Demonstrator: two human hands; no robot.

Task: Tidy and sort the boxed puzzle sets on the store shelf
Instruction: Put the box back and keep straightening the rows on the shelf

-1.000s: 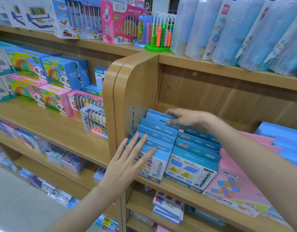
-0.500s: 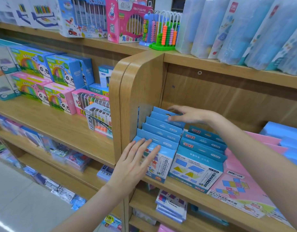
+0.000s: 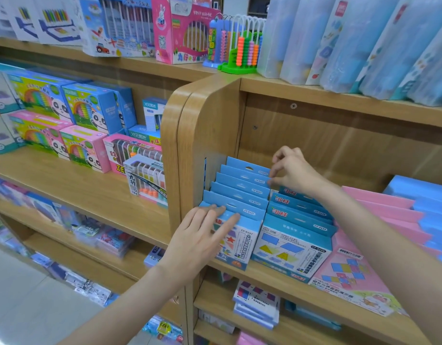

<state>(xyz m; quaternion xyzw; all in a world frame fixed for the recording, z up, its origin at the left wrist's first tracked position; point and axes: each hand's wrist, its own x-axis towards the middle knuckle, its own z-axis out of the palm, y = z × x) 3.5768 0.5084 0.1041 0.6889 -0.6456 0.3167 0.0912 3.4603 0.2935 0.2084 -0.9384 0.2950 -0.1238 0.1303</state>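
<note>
A row of several upright blue puzzle boxes (image 3: 240,192) stands at the left end of the wooden shelf (image 3: 277,280), tight against the side panel (image 3: 190,135). My left hand (image 3: 200,242) lies flat with straight fingers on the face and top flap of the front box (image 3: 247,242). My right hand (image 3: 294,173) is at the back of the row, its fingers curled and pinching the right top corner of one of the rear boxes. A second row of blue boxes (image 3: 297,220) stands just to the right.
Flat pink puzzle sets (image 3: 352,267) and blue ones (image 3: 419,192) lean further right on the same shelf. Abacus toys (image 3: 242,51) and plastic cases (image 3: 364,41) fill the shelf above. The bay on the left holds panda boxes (image 3: 88,108). More boxes (image 3: 257,305) lie on the shelf below.
My right hand has curled its fingers and now pinches a rear box's corner instead of resting flat on top. My left hand has slid up onto the front box's top flap.
</note>
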